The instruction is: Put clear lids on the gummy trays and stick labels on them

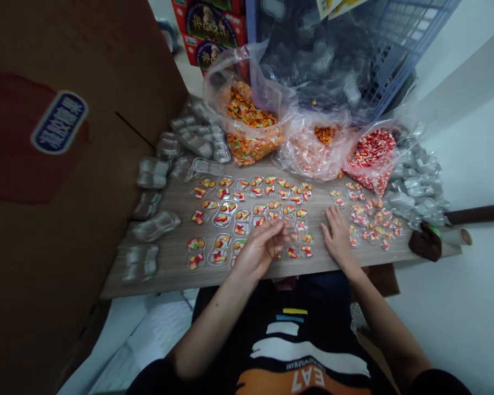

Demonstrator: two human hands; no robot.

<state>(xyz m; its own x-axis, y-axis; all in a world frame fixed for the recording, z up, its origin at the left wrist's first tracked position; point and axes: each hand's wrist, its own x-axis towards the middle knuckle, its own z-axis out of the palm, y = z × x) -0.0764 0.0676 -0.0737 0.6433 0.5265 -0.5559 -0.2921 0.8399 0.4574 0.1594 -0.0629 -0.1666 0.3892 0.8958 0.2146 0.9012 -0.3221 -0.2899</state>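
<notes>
My left hand (pixel 261 249) hovers above rows of small clear plastic trays, its fingers curled together; whatever they hold, if anything, I cannot make out. Each two-part tray, like this one (pixel 220 249), carries red, yellow and orange candy-like pieces. Some trays under the left hand are hidden. My right hand (pixel 336 233) rests on the wooden table (pixel 164 277) with its fingers spread, holding nothing. It lies between the tray rows and a cluster of filled trays (pixel 376 222) on its right. Just beyond its fingertips sits another filled tray (pixel 337 198).
Behind the rows stand open plastic bags of orange pieces (pixel 253 134), small brown-orange pieces (pixel 325 137) and red-white pieces (pixel 372 151). Empty clear trays pile up left (pixel 195 134) and right (pixel 415 181). A blue basket (pixel 395 49) stands behind; a large cardboard box (pixel 119 71) borders the left.
</notes>
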